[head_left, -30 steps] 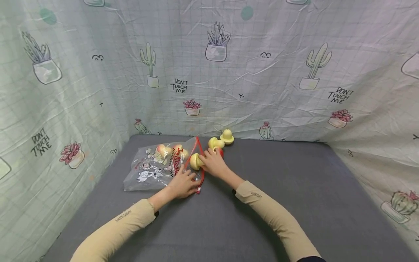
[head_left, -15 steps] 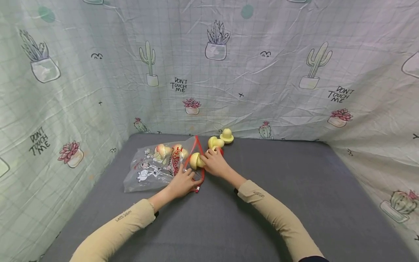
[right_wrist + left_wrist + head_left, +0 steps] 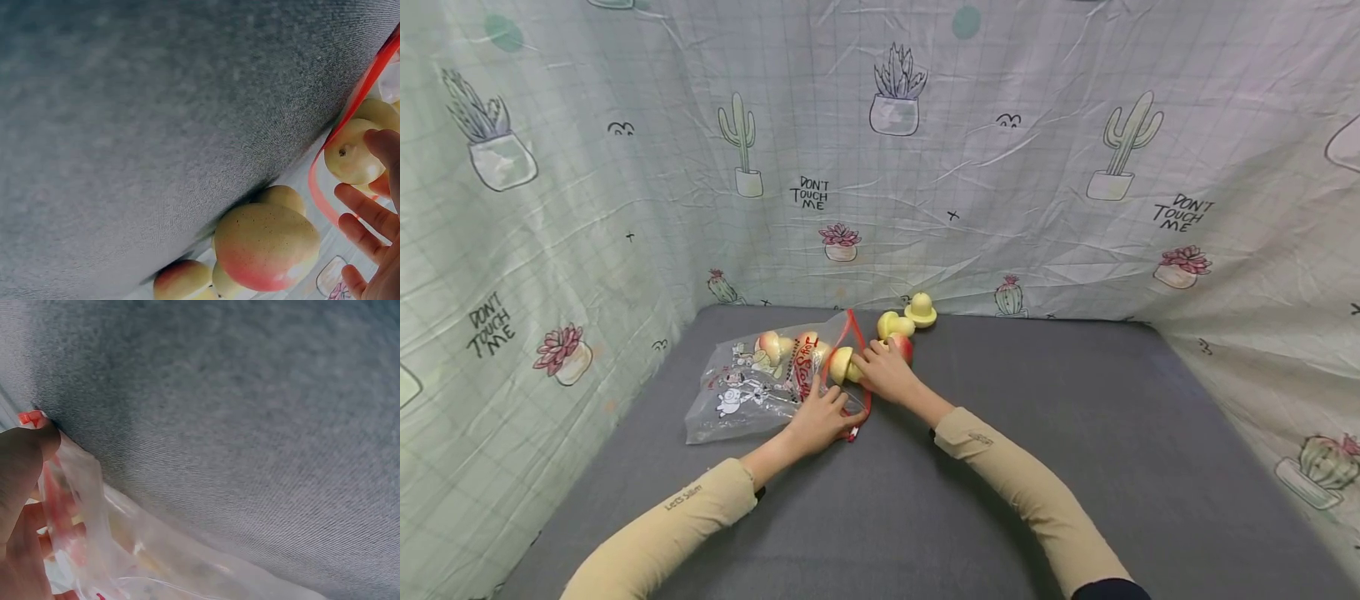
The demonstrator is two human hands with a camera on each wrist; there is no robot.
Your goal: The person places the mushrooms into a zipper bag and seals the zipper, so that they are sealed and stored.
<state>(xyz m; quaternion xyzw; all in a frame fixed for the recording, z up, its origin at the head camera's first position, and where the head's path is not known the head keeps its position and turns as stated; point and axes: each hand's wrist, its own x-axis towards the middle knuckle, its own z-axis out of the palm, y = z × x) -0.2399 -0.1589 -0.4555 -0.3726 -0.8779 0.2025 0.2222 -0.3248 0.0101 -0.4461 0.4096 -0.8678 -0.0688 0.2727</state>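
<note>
A clear plastic zip bag (image 3: 709, 421) with cartoon prints lies on the grey surface, its red-edged mouth facing right. My left hand (image 3: 818, 419) grips the near side of the mouth. In the left wrist view the thumb (image 3: 47, 440) presses the red edge by the slider, with fingers showing inside the opening. My right hand (image 3: 891, 372) pinches a yellow mushroom-shaped piece (image 3: 351, 150) by its narrower end at the mouth, other fingers spread. Two more such pieces, yellow with a red blush, show through the plastic, one a mushroom-shaped piece (image 3: 772, 344) at the left.
Behind my right hand lie a red-and-yellow mushroom-shaped piece (image 3: 904, 346), a yellow one on its side (image 3: 891, 325) and another standing cap-down (image 3: 921, 310) by the wall. A cactus-print cloth (image 3: 1000, 208) hangs around the back and sides of the grey table surface (image 3: 1037, 400).
My right hand has shifted slightly left and pushed the mushroom-shaped piece farther into the bag's mouth. My left hand keeps hold of the bag's edge, nearly still.
</note>
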